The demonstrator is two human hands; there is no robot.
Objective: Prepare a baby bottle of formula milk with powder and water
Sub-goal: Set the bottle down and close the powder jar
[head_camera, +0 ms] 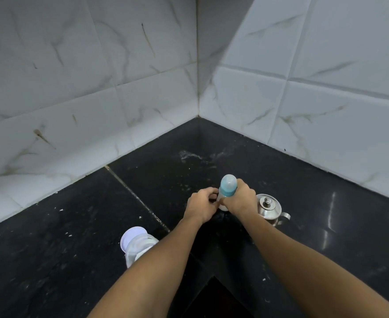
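A baby bottle (227, 187) with a blue collar and a clear domed cap stands upright on the black counter (74, 249). My right hand (240, 199) is wrapped around its upper body, just below the collar. My left hand (202, 203) is closed on the bottle's lower part from the left. The lower half of the bottle is hidden by both hands. A clear plastic jar (138, 245) with a pale lilac lid stands near my left forearm. A small steel pot (270, 206) with a knobbed lid sits right of my right hand.
Marbled white tiled walls (97, 99) meet in a corner behind the counter. White specks and a wet smear (195, 156) lie on the counter toward the corner. The counter's front edge forms a notch (214, 292) between my forearms.
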